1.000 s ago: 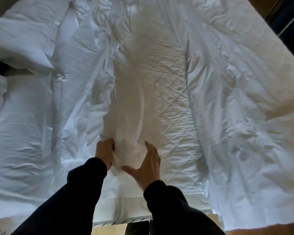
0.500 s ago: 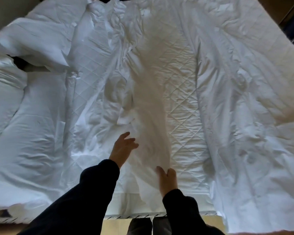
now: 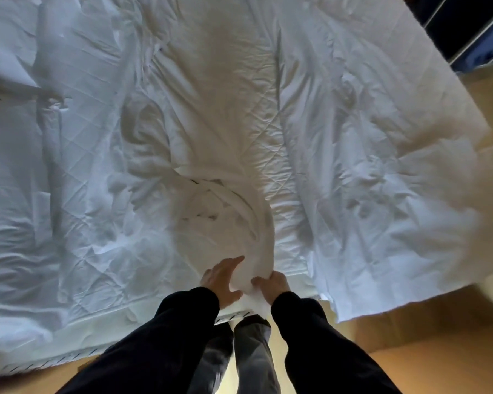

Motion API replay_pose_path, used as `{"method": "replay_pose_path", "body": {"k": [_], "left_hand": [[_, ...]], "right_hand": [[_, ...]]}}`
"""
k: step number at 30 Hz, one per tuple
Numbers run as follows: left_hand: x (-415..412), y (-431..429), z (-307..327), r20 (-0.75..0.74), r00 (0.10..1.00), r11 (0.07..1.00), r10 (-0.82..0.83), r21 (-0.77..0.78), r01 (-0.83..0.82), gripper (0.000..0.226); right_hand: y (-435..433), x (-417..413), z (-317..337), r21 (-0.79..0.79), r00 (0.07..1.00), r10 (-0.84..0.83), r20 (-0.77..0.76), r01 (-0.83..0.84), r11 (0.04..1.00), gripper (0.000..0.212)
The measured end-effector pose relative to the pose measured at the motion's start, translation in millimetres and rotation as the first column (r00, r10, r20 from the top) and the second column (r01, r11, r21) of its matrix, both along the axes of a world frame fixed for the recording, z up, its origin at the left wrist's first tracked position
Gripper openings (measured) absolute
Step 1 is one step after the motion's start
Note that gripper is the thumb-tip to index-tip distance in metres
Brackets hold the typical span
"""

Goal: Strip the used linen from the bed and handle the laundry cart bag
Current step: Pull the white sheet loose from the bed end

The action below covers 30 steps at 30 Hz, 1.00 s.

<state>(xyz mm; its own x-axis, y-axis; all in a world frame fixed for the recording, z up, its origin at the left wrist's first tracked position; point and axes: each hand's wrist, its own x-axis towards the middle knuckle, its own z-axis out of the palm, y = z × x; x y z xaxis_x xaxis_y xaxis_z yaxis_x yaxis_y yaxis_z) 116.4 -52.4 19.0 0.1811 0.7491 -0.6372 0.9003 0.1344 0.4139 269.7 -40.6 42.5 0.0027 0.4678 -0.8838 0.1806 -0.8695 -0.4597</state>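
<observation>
At the foot edge of the bed point(image 3: 69, 331), the person is gathering the used sheet point(image 3: 225, 223) into a loose rolled bundle on the quilted mattress pad point(image 3: 256, 132). The bundle's long axis is running straight away from the body, toward the head of the bed, and its near end is sitting between the two hands. The right hand point(image 3: 272, 285) is keeping a narrow grip, fingers curled and pinching fabric at that end. The left hand point(image 3: 222, 280) is spreading wide, fingers fairly straight along the bundle's left flank, thumb beneath. Both are lying equally near. More loose linen point(image 3: 382, 194) is trailing rightward, so the coming pull is probably heading back toward the body.
</observation>
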Motion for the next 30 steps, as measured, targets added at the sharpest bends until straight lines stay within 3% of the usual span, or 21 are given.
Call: {"method": "replay_pose_path", "body": {"k": [6, 9, 12, 15, 17, 20, 23, 26, 30], "left_hand": [[7, -14, -13, -0.201, 0.961, 0.982, -0.188, -0.069, 0.178, 0.069], [-1, -19, -13, -0.296, 0.922, 0.965, -0.251, -0.001, 0.262, 0.062], [-22, -21, -16, -0.352, 0.915, 0.961, -0.196, 0.114, 0.250, 0.048], [-56, -21, -18, -0.411, 0.892, 0.950, -0.191, 0.153, 0.274, 0.042], [-75, -31, -23, -0.399, 0.900, 0.948, -0.178, 0.176, 0.266, 0.038], [-94, -63, -33, -0.324, 0.942, 0.947, -0.088, 0.265, 0.180, 0.031], [-105, -101, -42, -0.296, 0.953, 0.909, -0.059, 0.379, 0.174, 0.034], [-90, -135, -42, -0.197, 0.980, 0.903, -0.036, 0.413, 0.116, 0.047], [-34, -166, -45, -0.002, 1.000, 0.864, -0.031, 0.502, 0.028, 0.030]], "right_hand": [[-27, -4, -12, 0.070, 0.991, -0.127, -0.033, 0.129, 0.989, 0.022], [-40, -10, -17, 0.088, 0.963, -0.267, -0.046, 0.270, 0.959, 0.020], [-60, -20, -18, 0.092, 0.943, -0.297, -0.148, 0.312, 0.946, 0.013], [-86, -26, -17, 0.105, 0.940, -0.268, -0.212, 0.295, 0.950, 0.042], [-101, -28, -17, 0.150, 0.969, -0.159, -0.190, 0.188, 0.971, 0.051], [-115, -25, -24, 0.170, 0.997, 0.005, -0.074, 0.007, 0.985, 0.035], [-116, -13, -38, 0.212, 0.985, 0.051, 0.167, -0.086, 0.973, 0.034], [-112, 2, -44, 0.241, 0.905, 0.058, 0.422, -0.174, 0.955, 0.032], [-109, 32, -57, 0.256, 0.806, 0.064, 0.589, -0.261, 0.931, 0.029]]}}
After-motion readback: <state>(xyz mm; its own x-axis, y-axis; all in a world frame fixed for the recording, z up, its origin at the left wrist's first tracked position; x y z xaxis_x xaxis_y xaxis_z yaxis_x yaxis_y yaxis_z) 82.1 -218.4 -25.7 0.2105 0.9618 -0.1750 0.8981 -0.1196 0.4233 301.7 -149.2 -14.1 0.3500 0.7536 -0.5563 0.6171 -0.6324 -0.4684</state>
